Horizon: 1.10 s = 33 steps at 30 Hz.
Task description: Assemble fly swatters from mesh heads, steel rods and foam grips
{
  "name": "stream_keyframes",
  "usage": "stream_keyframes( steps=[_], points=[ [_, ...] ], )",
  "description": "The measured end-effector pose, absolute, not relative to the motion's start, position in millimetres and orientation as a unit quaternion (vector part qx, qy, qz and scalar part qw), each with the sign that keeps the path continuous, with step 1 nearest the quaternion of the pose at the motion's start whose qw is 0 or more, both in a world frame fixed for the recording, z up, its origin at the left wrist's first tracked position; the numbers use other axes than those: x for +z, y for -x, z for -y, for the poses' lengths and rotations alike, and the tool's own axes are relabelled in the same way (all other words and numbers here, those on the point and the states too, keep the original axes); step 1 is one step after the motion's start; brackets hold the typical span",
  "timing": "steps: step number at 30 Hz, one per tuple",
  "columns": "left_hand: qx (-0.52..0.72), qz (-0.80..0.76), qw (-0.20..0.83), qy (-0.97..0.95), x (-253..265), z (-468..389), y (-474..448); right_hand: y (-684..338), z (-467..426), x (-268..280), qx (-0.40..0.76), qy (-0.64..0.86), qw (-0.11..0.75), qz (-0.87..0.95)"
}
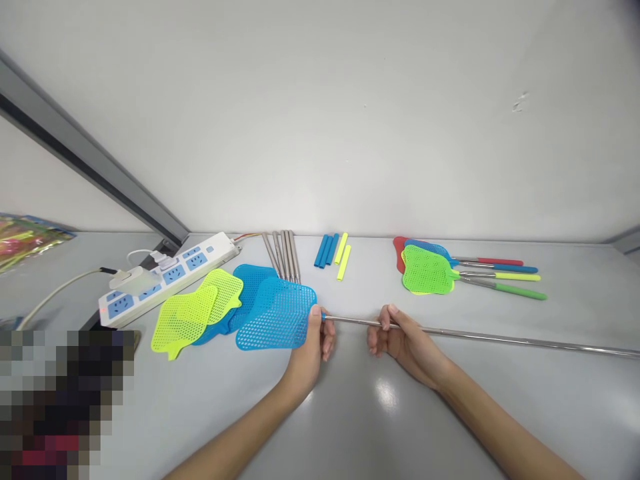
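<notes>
My left hand (314, 340) is closed on the neck of a blue fly swatter head (277, 317), thumb on top. A long, extended metal telescopic rod (500, 339) meets that neck and runs off past the right edge. My right hand (407, 340) pinches the rod a short way from the head, between thumb and fingers. Loose blue swatter heads (247, 280) and yellow swatter heads (185, 317) overlap just left of my left hand. Behind them lie several collapsed metal rods (287, 257).
Blue grip sleeves (327, 251) and yellow grip sleeves (343, 257) lie near the wall. Several assembled fly swatters (430, 270) are stacked at the right. A power strip (170, 277) with plugged-in cables sits at left, near a plastic bag (27, 240). A pixelated patch covers the lower left corner.
</notes>
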State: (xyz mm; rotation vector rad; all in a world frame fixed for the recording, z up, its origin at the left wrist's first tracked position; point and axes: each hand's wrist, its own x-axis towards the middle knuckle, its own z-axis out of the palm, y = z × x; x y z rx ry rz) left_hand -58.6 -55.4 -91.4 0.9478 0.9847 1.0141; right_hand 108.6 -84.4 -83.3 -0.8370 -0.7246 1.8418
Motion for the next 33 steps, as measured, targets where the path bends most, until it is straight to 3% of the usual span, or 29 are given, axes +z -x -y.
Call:
stream_keyframes(
  steps=[23, 33],
  points=[
    [0.419, -0.451, 0.661, -0.428, -96, 63, 55, -108, 83, -80, 0.734, 0.379, 0.473, 0.305],
    [0.427, -0.426, 0.670, -0.433, -92, 68, 51, -110, 85, -86, 0.782, 0.343, 0.412, 0.318]
  ],
)
